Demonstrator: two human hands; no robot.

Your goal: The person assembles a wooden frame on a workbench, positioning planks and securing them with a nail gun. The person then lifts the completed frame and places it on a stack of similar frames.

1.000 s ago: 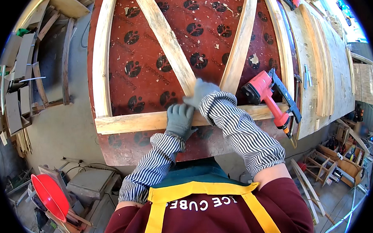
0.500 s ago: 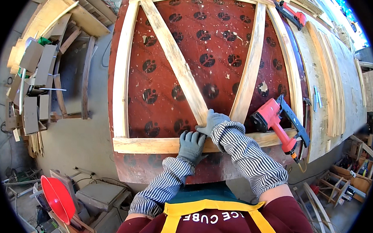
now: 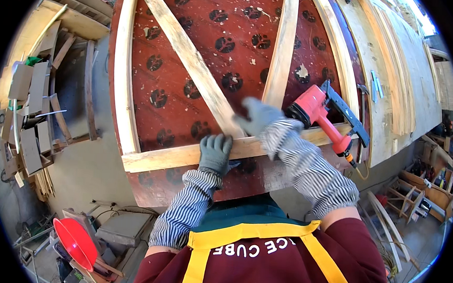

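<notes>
Wooden frame (image 3: 185,154) of pale battens lies on a red-brown patterned panel (image 3: 231,44), both gloved hands at its near edge.

Five battens show: one along the near edge, two outer uprights, one middle upright, one diagonal. Left hand (image 3: 215,154) lies flat on the near batten, fingers spread, gripping nothing. Right hand (image 3: 258,116), blurred, sits at the diagonal's lower end; its fingers' state cannot be told. One red nail gun (image 3: 322,113) rests on the surface just right of that hand.
</notes>
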